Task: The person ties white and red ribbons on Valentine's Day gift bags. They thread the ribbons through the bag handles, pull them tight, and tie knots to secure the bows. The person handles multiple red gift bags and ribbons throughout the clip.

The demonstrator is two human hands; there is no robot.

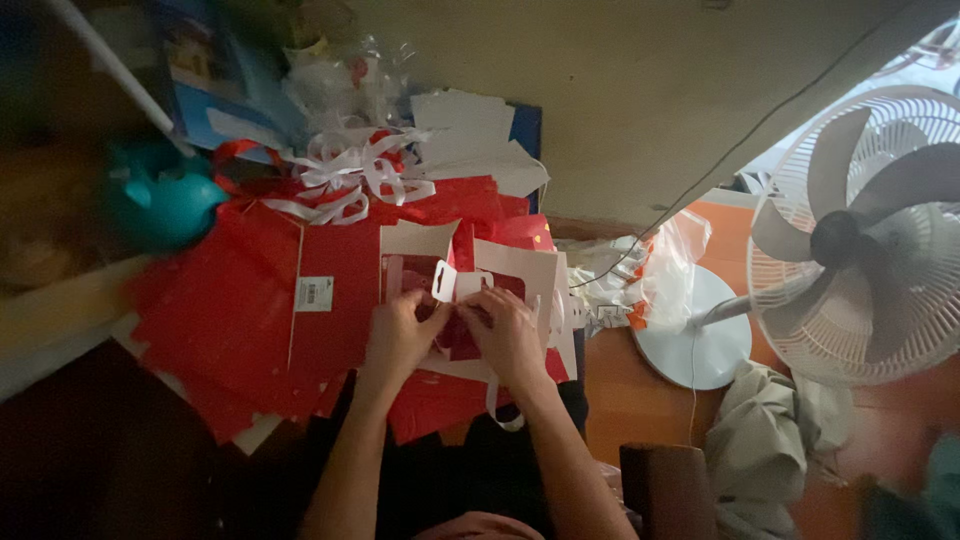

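Head view: L hand [398, 335] & R hand [508, 335] both pinched narrow on a white card piece [470, 285] w/ window cutout, held over the lap, just in front of the red paper stack [250, 310]. White ribbons [350, 175] lie on top of the stack's far end, teal round object [160, 195] at its left. White pedestal fan [860, 240] stands at right on orange floor [620, 400], w/ a clear plastic bag [660, 260] beside its base. Beige wall [650, 90] behind, cable across it. Room dim.
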